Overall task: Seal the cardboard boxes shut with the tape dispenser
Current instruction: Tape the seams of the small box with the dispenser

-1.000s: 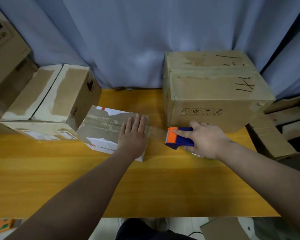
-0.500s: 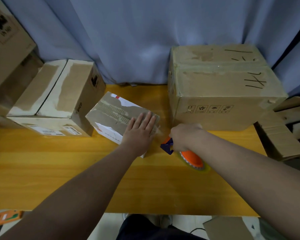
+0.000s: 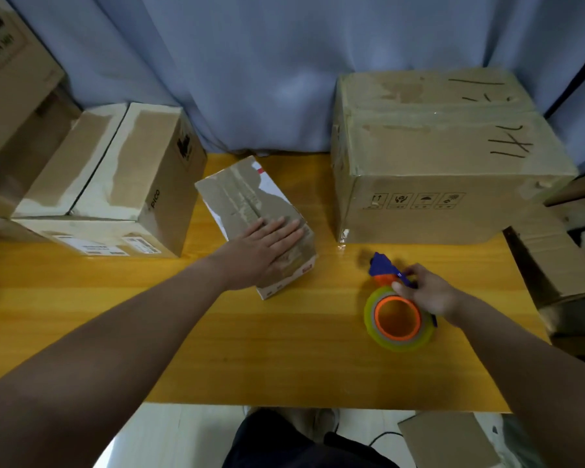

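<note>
The small cardboard box (image 3: 254, 224) is seen at the centre of the frame, lying askew on the yellow table (image 3: 284, 349). It is pressed down by the left hand (image 3: 264, 251), laid flat with straight fingers across its taped top. The tape dispenser (image 3: 395, 312) is found right of centre, well apart from that box, with its orange-cored roll facing up. Its blue handle is gripped by the curled fingers of the right hand (image 3: 426, 292). Whether the roll rests on the table or is held just above it cannot be told. No strip is seen running between dispenser and box.

The step in hand is judged to be the smoothing of a laid strip on the small box, with the tape already cut free. At the left of the frame a medium box (image 3: 115, 177) is seen with a dark gap between its top flaps, so it is taken to be unsealed. The large box (image 3: 446, 157) at the upper right looks taped. For the next move, the dispenser's blade end would have to be set on a box edge at the seam, the tape anchored there, and the box steadied while the strip is drawn across
</note>
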### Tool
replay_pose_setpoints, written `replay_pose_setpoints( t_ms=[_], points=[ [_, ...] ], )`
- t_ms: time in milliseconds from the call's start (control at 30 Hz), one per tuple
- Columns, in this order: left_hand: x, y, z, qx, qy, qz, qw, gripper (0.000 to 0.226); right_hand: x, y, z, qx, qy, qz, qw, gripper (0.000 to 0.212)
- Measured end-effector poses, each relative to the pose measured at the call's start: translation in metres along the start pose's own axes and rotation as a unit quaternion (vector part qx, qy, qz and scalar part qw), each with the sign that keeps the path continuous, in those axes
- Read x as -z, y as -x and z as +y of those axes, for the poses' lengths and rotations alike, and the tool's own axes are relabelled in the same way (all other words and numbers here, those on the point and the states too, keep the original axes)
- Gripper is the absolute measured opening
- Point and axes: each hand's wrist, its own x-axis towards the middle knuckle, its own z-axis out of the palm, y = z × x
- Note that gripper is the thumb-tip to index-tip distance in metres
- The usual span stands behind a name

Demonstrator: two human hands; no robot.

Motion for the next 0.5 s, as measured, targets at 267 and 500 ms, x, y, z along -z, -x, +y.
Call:
replay_pose_setpoints(
  t_ms=[267, 500],
  points=[
    [-0.001, 0.005, 0.006, 0.015, 0.014, 0.008, 1.000, 0.058, -0.034, 0.004, -0.032, 0.217, -0.001, 0.166, 0.962, 0.035],
    [0.002, 0.007, 0.010, 0.017, 0.001, 0.008, 1.000, 0.058, -0.083, 0.026, -0.111, 0.142, -0.262, -0.095, 0.950, 0.035]
  ],
)
